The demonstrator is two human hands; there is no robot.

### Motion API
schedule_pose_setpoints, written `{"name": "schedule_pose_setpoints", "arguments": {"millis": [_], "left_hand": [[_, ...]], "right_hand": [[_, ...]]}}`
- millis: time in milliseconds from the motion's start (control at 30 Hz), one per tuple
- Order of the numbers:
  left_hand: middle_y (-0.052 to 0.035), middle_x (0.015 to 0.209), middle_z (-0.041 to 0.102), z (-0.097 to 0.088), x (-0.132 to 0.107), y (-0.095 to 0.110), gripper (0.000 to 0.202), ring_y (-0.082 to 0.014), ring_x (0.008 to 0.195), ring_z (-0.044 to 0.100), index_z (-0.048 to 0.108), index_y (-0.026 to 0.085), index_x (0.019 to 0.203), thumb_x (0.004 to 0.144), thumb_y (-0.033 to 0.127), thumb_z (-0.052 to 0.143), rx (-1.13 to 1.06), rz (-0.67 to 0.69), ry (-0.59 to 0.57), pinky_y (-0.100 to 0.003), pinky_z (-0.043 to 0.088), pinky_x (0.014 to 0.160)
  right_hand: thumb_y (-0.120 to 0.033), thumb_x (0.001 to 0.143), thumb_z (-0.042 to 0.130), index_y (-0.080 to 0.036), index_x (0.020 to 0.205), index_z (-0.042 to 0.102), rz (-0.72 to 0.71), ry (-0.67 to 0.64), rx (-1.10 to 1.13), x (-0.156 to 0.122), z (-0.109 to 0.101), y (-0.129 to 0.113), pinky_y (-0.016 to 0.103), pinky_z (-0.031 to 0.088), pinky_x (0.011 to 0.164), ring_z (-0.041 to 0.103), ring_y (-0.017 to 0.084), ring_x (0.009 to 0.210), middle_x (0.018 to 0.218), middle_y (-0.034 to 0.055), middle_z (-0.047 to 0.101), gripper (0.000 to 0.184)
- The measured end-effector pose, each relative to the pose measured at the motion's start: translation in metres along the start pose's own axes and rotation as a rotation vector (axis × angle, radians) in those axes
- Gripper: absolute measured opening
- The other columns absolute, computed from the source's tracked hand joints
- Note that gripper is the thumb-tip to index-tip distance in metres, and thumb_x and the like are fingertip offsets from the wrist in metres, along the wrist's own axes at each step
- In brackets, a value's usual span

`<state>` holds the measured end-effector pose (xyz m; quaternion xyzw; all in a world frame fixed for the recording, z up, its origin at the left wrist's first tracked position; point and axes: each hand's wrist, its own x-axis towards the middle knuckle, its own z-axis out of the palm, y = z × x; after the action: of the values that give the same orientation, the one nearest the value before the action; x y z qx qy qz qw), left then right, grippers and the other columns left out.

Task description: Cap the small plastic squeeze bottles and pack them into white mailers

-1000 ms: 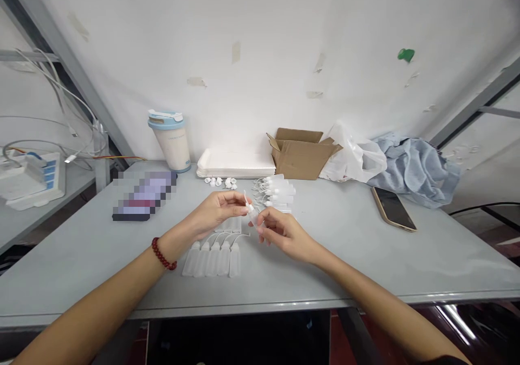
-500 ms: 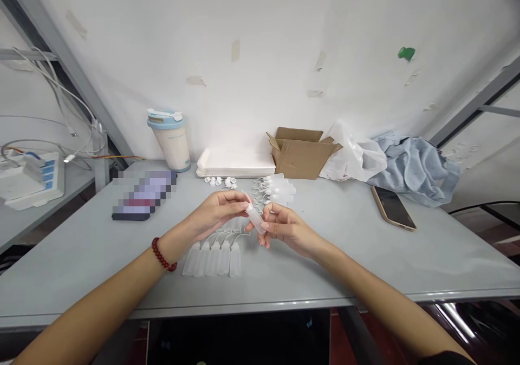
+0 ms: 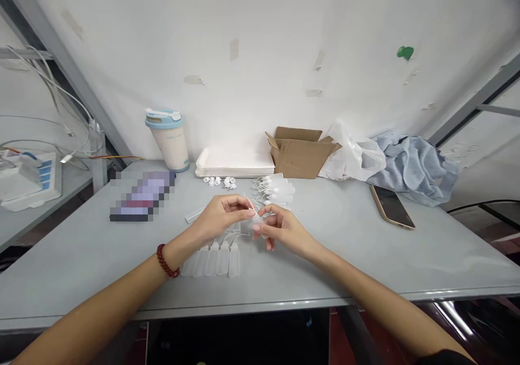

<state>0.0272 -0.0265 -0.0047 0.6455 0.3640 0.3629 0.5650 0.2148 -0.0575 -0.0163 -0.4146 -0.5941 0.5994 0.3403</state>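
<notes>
One slim, frosted translucent bottle (image 3: 259, 220)

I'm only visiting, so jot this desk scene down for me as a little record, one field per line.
Left hand: pinching the top end of a small translucent bottle
Right hand: fingers around its body
Left wrist: red bead bracelet
Nearer the viewer: bottle row
Beyond the hands: white caps, bottle pile
Against the wall: lidded cup, cardboard box
Far right: blue cloth, phone
</notes>
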Motion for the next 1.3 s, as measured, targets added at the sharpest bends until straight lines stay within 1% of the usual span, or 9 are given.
{"name": "schedule_pose_setpoints", "arguments": {"millis": [200, 400, 500, 600, 733, 833, 1100, 1200, 1300], "left_hand": [[-0.0026, 0.081, 0.063, 0.001, -0.001, 0.001, 0.018, -0.0167, 0.08, 0.058, 0.065, 0.016, 0.079, 0.073, 0.032, 0.069, -0.014, 0.041, -0.039, -0.03, 0.046, 0.076], [-0.0039, 0.089, 0.065, -0.004, -0.001, 0.003, 0.019, -0.0173, 0.083, 0.059, 0.064, 0.016, 0.087, 0.073, 0.028, 0.069, -0.035, 0.044, -0.067, -0.03, 0.046, 0.078], [-0.0044, 0.093, 0.064, -0.004, -0.002, 0.005, 0.019, -0.0177, 0.087, 0.059, 0.063, 0.017, 0.09, 0.074, 0.026, 0.067, -0.046, 0.046, -0.107, -0.031, 0.046, 0.079], [-0.005, 0.095, 0.064, -0.003, -0.003, 0.007, 0.02, -0.019, 0.09, 0.059, 0.063, 0.017, 0.092, 0.077, 0.03, 0.064, -0.011, 0.048, -0.104, -0.031, 0.045, 0.081], [-0.0042, 0.085, 0.065, 0.0, -0.003, 0.009, 0.023, -0.0181, 0.08, 0.059, 0.065, 0.016, 0.083, 0.077, 0.039, 0.062, 0.112, 0.018, -0.046, -0.03, 0.047, 0.074], [-0.0032, 0.078, 0.064, 0.001, -0.003, 0.009, 0.025, -0.0162, 0.071, 0.057, 0.065, 0.016, 0.078, 0.078, 0.04, 0.061, 0.202, -0.001, -0.032, -0.029, 0.047, 0.069], [-0.0042, 0.091, 0.065, -0.007, -0.004, 0.013, 0.021, -0.0185, 0.083, 0.058, 0.066, 0.019, 0.089, 0.077, 0.035, 0.061, 0.245, 0.06, -0.12, -0.029, 0.045, 0.075], [-0.0037, 0.089, 0.064, -0.006, -0.005, 0.014, 0.021, -0.0171, 0.078, 0.058, 0.065, 0.019, 0.088, 0.079, 0.037, 0.059, 0.243, 0.035, -0.14, -0.027, 0.046, 0.07], [-0.0027, 0.082, 0.064, -0.003, -0.004, 0.012, 0.025, -0.0145, 0.066, 0.057, 0.063, 0.018, 0.081, 0.081, 0.042, 0.056, 0.269, -0.015, -0.103, -0.025, 0.045, 0.06]], "right_hand": [[-0.04, 0.078, 0.062, -0.019, 0.093, 0.047, -0.054, -0.036, 0.007, -0.002, 0.002, -0.001, 0.021, 0.04, 0.043, 0.051, 0.007, 0.041, 0.071, 0.0002, 0.067, 0.03], [-0.041, 0.081, 0.059, -0.016, 0.089, 0.053, -0.002, -0.117, 0.151, -0.002, 0.0, -0.007, 0.021, 0.041, 0.042, 0.054, 0.008, 0.043, 0.076, 0.0028, 0.067, 0.027], [-0.04, 0.081, 0.059, -0.016, 0.089, 0.054, 0.017, -0.128, 0.185, -0.001, -0.002, -0.006, 0.021, 0.041, 0.042, 0.054, 0.007, 0.044, 0.077, 0.0028, 0.066, 0.026], [-0.039, 0.081, 0.059, -0.016, 0.09, 0.055, 0.008, -0.118, 0.186, -0.001, -0.001, -0.006, 0.021, 0.041, 0.043, 0.053, 0.007, 0.044, 0.077, 0.0024, 0.066, 0.026], [-0.04, 0.081, 0.058, -0.016, 0.09, 0.055, -0.013, -0.106, 0.16, -0.001, 0.0, -0.008, 0.021, 0.041, 0.042, 0.052, 0.006, 0.044, 0.077, 0.002, 0.065, 0.026], [-0.041, 0.082, 0.058, -0.016, 0.089, 0.054, -0.02, -0.1, 0.142, -0.001, -0.001, -0.007, 0.021, 0.04, 0.042, 0.052, 0.006, 0.044, 0.077, 0.002, 0.065, 0.027], [-0.043, 0.081, 0.058, -0.015, 0.089, 0.055, -0.019, -0.117, 0.154, 0.001, -0.003, -0.003, 0.021, 0.037, 0.041, 0.047, 0.005, 0.043, 0.072, 0.0006, 0.061, 0.029], [-0.044, 0.081, 0.057, -0.015, 0.089, 0.055, -0.038, -0.107, 0.118, 0.0, -0.002, -0.005, 0.02, 0.035, 0.041, 0.046, 0.005, 0.043, 0.073, 0.0005, 0.061, 0.03], [-0.045, 0.082, 0.055, -0.015, 0.089, 0.055, -0.075, -0.085, 0.044, -0.001, 0.0, -0.007, 0.02, 0.033, 0.042, 0.045, 0.004, 0.043, 0.073, 0.0, 0.06, 0.031]]}}
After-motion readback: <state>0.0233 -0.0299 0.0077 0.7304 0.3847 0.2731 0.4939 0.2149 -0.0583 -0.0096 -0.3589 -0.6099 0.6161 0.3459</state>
